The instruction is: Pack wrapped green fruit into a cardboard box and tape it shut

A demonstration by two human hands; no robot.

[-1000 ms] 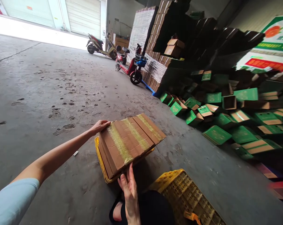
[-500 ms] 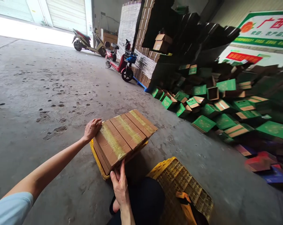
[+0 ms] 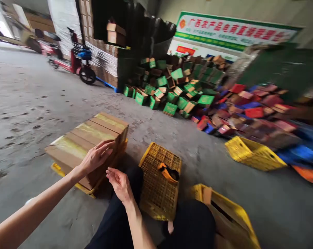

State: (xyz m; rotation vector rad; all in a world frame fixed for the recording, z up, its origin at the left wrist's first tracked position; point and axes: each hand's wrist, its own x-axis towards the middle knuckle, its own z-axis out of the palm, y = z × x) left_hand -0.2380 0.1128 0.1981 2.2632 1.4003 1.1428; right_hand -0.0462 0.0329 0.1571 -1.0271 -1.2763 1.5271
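Observation:
My left hand (image 3: 98, 156) hovers before the near side of some tan cardboard boxes (image 3: 90, 133), fingers stretched out, holding nothing. Whether it still touches the cardboard I cannot tell. Clear yellowish tape runs in strips across the tops of the boxes, which sit on a yellow plastic crate (image 3: 94, 191). Lower and a little to the right is my right hand (image 3: 120, 184), its fingers loosely bent and apart, with nothing in it. Between my legs a yellow crate (image 3: 156, 155) lies bottom up, and on it rests an orange and black tool (image 3: 169, 173) resembling a tape dispenser.
By my right knee stands a yellow crate (image 3: 243, 211) with cardboard inside. Another yellow crate (image 3: 252, 154) lies farther right. Green cartons (image 3: 169, 108) and red and blue cartons (image 3: 253, 112) are heaped behind. A red scooter (image 3: 73, 62) is parked at the back left.
My view has swung right, so the boxes appear farther left. Both hands have come off their earlier holds on the boxes, the left from the far left corner, the right from the near edge.

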